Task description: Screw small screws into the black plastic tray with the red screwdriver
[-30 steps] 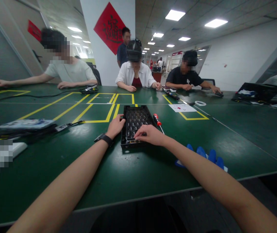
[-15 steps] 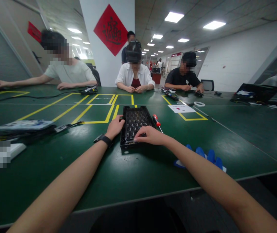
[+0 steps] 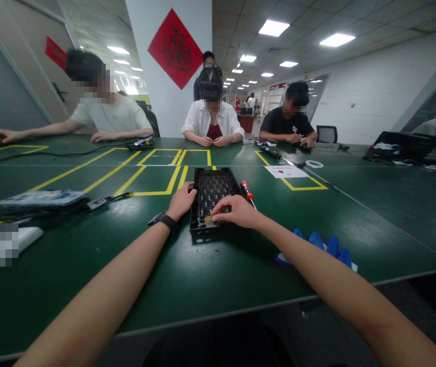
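Note:
A black rectangular casing (image 3: 220,176), open at the top with rows of small shiny shapes inside, lies in front of me. My left hand (image 3: 182,199) grips its left wall, thumb over the edge and the other fingers partly hidden along the outside. Over the casing's near end, my right hand (image 3: 236,210) pinches a small flat tan piece (image 3: 208,220) between thumb and fingertips. Whether this piece touches the casing I cannot tell. Just right of the casing lies a red-handled screwdriver (image 3: 247,190), its shaft pointing towards me and partly behind my right hand.
Blue-fingered gloves (image 3: 332,245) lie beyond my right forearm. Cables and a flat pale-blue item (image 3: 45,198) are on the left. A paper sheet (image 3: 286,172) and a white ring (image 3: 314,164) lie farther right. Several people sit across the green table (image 3: 156,285).
At the casing's near end, the tan piece now shows its flat face under my right fingertips. My left hand stays on the wall. At far left, a co-worker's hand has moved right.

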### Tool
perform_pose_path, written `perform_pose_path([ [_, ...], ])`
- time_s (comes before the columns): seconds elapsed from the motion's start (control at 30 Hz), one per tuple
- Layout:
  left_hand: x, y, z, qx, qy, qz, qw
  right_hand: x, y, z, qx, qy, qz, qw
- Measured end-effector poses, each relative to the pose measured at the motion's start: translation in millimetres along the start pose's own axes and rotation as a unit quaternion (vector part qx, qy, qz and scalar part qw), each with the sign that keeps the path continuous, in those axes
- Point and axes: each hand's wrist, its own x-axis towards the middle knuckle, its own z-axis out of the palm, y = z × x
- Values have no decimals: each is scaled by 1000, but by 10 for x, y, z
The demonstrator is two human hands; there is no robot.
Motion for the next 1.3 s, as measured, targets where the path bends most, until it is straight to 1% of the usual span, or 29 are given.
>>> perform_pose_path([
  [0.1, 2, -3, 6, 2, 1, 3, 1000, -18, 9, 47, -46, 12, -16, 999],
  [0.27, 21, -26, 13, -8, -2, 6, 1000, -41, -21, 112, -82, 10, 0, 997],
  [0.4, 39, -57, 4, -10, -30, 12, 999, -31, -26, 110, -69, 8, 9, 998],
  [0.47, 47, -72, 4, -7, -38, 25, 999, -23, -11, 87, -53, -12, 5, 999],
  [0.6, 57, -85, 24, 7, -32, 41, 999, -21, 6, 40, -12, -54, 9, 998],
  [0.7, 57, -81, 38, 13, -35, 48, 998, -28, -14, 29, -3, -52, 17, 998],
  [0.87, 46, -60, 47, 11, -44, 42, 998, -34, -35, 33, 7, -46, 30, 998],
  [1.07, 20, -38, 55, 0, -31, 26, 999, -32, -7, 28, 11, -50, 30, 998],
  [1.2, 15, -46, 67, -16, -16, 27, 999, -39, -10, 21, 9, -48, 27, 998],
  [1.3, 14, -45, 62, -22, -15, 31, 999, -39, -13, 16, 15, -57, 33, 998],
])
